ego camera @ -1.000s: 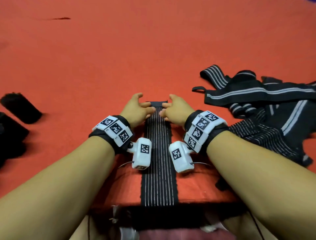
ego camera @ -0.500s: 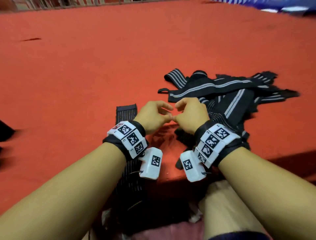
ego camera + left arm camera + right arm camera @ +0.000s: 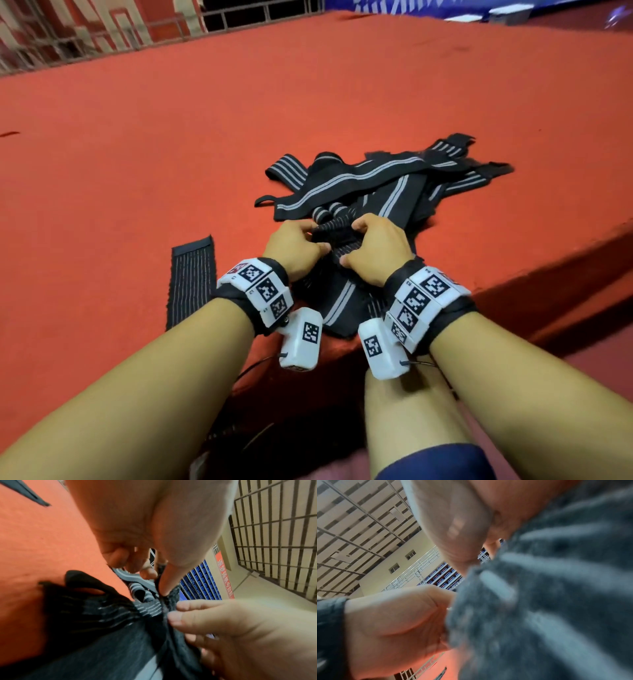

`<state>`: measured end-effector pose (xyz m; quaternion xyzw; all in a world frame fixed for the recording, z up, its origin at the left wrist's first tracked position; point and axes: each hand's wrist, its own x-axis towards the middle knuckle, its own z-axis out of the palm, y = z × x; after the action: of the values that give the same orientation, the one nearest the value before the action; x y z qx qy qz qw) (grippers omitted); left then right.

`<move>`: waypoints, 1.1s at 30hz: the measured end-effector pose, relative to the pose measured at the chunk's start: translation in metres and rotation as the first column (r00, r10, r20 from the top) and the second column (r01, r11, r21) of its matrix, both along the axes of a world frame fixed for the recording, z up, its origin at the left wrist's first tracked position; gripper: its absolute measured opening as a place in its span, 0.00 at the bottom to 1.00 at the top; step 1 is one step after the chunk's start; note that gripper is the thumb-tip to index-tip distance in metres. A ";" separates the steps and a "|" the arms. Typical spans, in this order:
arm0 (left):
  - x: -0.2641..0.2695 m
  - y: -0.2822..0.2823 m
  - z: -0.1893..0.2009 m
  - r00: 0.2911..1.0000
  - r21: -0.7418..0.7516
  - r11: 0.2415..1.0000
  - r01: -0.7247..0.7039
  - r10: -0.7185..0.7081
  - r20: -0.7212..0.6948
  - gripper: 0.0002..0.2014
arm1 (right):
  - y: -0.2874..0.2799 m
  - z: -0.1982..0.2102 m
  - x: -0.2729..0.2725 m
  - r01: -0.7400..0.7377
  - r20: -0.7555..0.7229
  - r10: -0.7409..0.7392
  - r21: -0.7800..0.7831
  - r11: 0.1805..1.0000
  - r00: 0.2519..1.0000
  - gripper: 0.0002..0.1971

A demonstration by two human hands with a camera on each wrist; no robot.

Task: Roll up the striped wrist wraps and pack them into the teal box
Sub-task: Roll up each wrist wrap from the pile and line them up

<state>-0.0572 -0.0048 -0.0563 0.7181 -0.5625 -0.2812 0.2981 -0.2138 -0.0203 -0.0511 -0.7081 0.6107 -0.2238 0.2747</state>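
Lower frame of the head view: two bare forearms reaching up toward centre, each wrist banded in black with white marker blocks, and a bare knee between them below the right forearm.

Just above, at centre: left hand (image 3: 294,247) and right hand (image 3: 376,253) side by side, both with fingers curled around the near end of a black wrap with thin white stripes (image 3: 337,236), thumbs pressed on its edge. Left wrist view, centre: left thumb tip pinching the dark fabric, right fingers (image 3: 197,616) touching the same fold from the lower right. Right wrist view: mostly blurred grey striped cloth filling the right side, grip detail unclear there.

Left of the hands, lower-left centre of the head view: a second wrap lying flat (image 3: 191,281) as a dark strip with fine pale lines, apart from the hands, running to the near edge of the red mat (image 3: 137,154).

Beyond the hands, centre right: a tangled pile of wrist wraps (image 3: 383,178), black with broader grey stripes, straps crossing each other, one small loop end at the pile's left.

Top of frame: railings at upper left, blue seating at upper right.
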 end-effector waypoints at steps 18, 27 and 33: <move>-0.004 0.057 0.046 0.752 -0.179 0.980 -0.092 -0.049 -0.657 0.12 | 0.036 0.049 0.001 -0.052 0.293 0.092 -0.142 0.988 0.952 0.06; 0.025 0.097 0.066 0.760 -0.330 0.916 -0.227 -0.045 -0.648 0.15 | 0.068 0.066 0.034 -0.266 0.541 0.301 -0.145 0.953 0.785 0.15; 0.063 0.125 0.083 0.640 -0.372 0.796 -0.478 0.026 -0.768 0.15 | 0.085 0.051 0.071 -0.462 0.350 0.464 -0.092 0.882 0.814 0.15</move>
<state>0.0060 0.1206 0.0263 0.5032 -0.3397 -0.3245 0.7253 -0.1429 0.0649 -0.0006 -0.7821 0.3586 -0.2776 0.4274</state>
